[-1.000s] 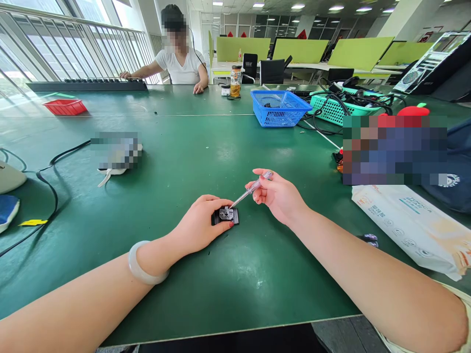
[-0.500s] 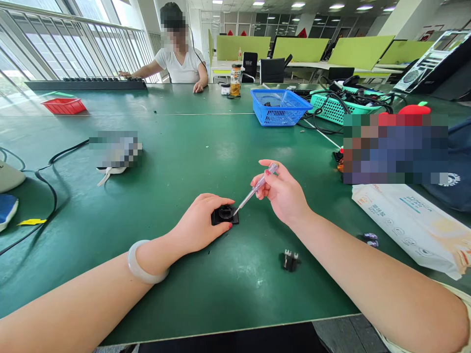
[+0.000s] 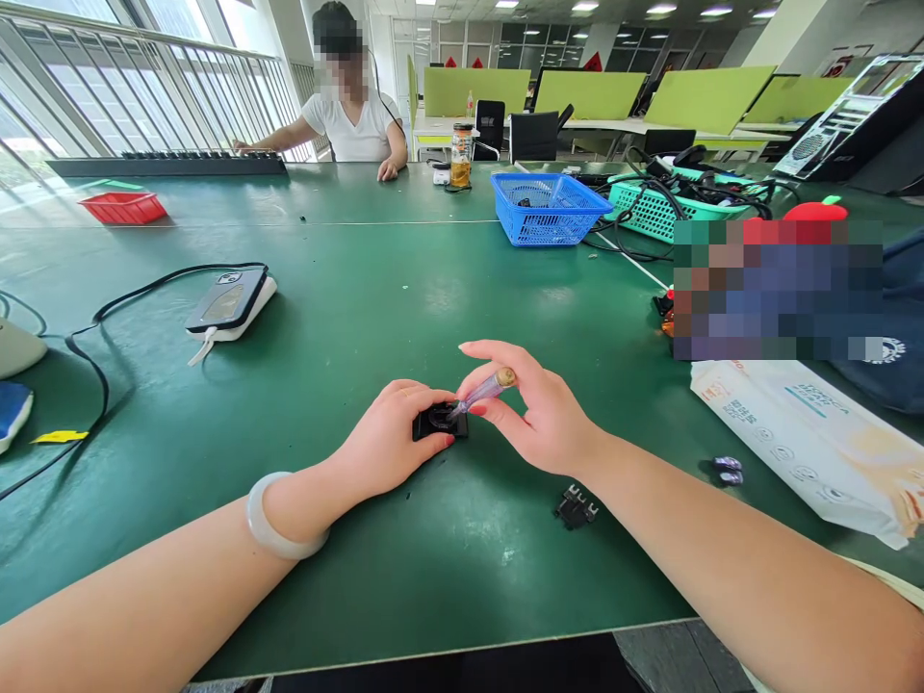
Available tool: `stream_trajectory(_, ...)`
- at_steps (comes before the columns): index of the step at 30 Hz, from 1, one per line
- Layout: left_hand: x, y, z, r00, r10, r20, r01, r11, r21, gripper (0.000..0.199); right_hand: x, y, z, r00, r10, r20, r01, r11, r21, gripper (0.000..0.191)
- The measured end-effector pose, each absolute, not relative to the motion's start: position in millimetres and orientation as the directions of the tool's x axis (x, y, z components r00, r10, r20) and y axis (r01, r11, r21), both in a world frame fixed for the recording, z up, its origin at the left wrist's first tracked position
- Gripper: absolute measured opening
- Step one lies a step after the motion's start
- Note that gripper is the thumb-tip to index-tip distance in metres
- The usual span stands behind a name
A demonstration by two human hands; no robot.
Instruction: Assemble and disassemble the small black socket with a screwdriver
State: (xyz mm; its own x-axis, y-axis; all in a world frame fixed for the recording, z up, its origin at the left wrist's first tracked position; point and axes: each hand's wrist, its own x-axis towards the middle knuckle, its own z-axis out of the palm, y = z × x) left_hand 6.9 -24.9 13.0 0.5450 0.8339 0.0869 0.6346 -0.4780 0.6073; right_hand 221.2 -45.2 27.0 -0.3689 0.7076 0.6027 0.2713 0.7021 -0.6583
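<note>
My left hand [image 3: 394, 433] is closed round the sides of a small black rectangular plastic housing [image 3: 427, 423] with a recessed opening, pressed against the green table [image 3: 346, 597]. My right hand [image 3: 534, 409] pinches a screwdriver [image 3: 485, 389] by its clear purplish handle. The screwdriver tilts down to the left; its tip is over or in the housing's opening, and I cannot tell how deep. To the right of the housing, by my right forearm, lies a small black part with metal prongs [image 3: 576, 507].
Purplish metallic pieces [image 3: 728, 470] and a white wipes packet [image 3: 801, 443] lie at right. Farther off stand a blue basket [image 3: 549, 226], a teal basket of cables [image 3: 660, 217] and a jar [image 3: 461, 159]. A phone [image 3: 229, 294] lies left, and a person [image 3: 353, 125] sits opposite.
My right hand has moved left and tipped the screwdriver more over the housing. The pronged black part has shifted and lies in a different pose. My left hand stays in place.
</note>
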Motion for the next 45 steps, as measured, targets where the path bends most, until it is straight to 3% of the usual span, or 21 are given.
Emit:
stream_trajectory(4,6,-25,11,0.551,0.828,0.104,0.625,-0.492,0.606,0.039,224,-46,28,-0.293,0.498,0.816,0.260,0.863,-0.433,0.038)
stream_trajectory(8,6,-25,11,0.554,0.825,0.113,0.634,-0.506,0.586,0.040,226,-44,26,-0.217,0.539,0.814,0.313,0.828,-0.465,0.032)
stream_trajectory(15,6,-26,12,0.589,0.788,0.180,0.613,-0.580,0.536,0.037,222,-39,20,-0.263,0.682,0.683,0.358,0.726,-0.587,0.026)
stream_trajectory(19,5,-27,10,0.597,0.764,0.245,0.581,-0.623,0.524,0.033,225,-42,20,-0.161,0.635,0.756,0.319,0.758,-0.569,0.025)
stream_trajectory(22,5,-30,10,0.555,0.759,0.341,0.586,-0.648,0.487,0.036,229,-43,22,-0.030,0.513,0.858,0.339,0.813,-0.474,0.026)
stream_trajectory(26,3,-35,16,0.467,0.782,0.414,0.725,-0.606,0.327,0.049,230,-43,26,-0.072,0.377,0.923,0.357,0.874,-0.329,0.026)
stream_trajectory(31,-7,-44,18,0.471,0.860,0.197,0.878,-0.478,-0.016,0.052,228,-40,29,-0.147,0.350,0.925,0.354,0.892,-0.281,0.029)
stream_trajectory(34,-7,-49,18,0.503,0.843,0.191,0.864,-0.493,-0.099,0.052,228,-40,30,-0.132,0.363,0.922,0.390,0.874,-0.289,0.027)
stream_trajectory(37,1,-59,25,0.573,0.714,0.402,0.790,-0.612,-0.040,0.045,229,-40,29,-0.111,0.395,0.912,0.409,0.854,-0.320,0.024)
stream_trajectory(39,10,-69,30,0.710,0.498,0.497,0.580,-0.814,-0.013,0.036,230,-39,28,-0.079,0.414,0.907,0.407,0.844,-0.350,0.024)
stream_trajectory(42,29,-87,32,0.886,0.131,0.445,0.161,-0.986,-0.031,0.036,232,-38,26,-0.034,0.427,0.903,0.410,0.830,-0.377,0.023)
stream_trajectory(45,47,-98,24,0.959,0.015,0.284,0.030,-0.998,-0.047,0.056,232,-36,25,-0.022,0.437,0.899,0.407,0.825,-0.391,0.021)
